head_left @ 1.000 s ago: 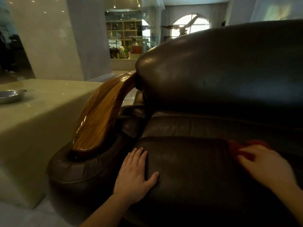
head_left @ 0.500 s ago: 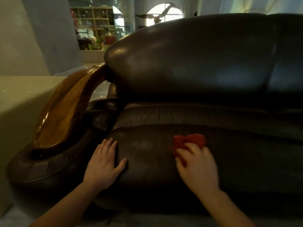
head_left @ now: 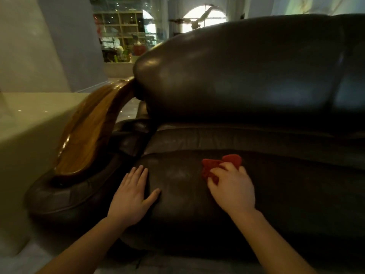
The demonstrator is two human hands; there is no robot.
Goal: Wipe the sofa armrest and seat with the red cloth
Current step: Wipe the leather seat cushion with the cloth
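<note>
A dark brown leather sofa fills the view. Its seat cushion (head_left: pixel 181 196) lies in front of me and its armrest, topped with polished wood (head_left: pixel 92 133), curves down on the left. My right hand (head_left: pixel 233 188) presses a crumpled red cloth (head_left: pixel 215 167) onto the middle of the seat cushion; the cloth sticks out beyond my fingertips. My left hand (head_left: pixel 132 196) lies flat on the left end of the seat, fingers spread, close to the leather armrest roll (head_left: pixel 65 196), holding nothing.
A pale stone side table (head_left: pixel 27 123) stands directly left of the armrest. The sofa backrest (head_left: pixel 246 72) rises behind the seat. Grey floor (head_left: pixel 33 258) shows at the bottom left. Shelves and an arched window are far behind.
My right hand has slid the red cloth leftward across the seat, from the right side to the middle. My left hand has stayed flat at the seat's left end.
</note>
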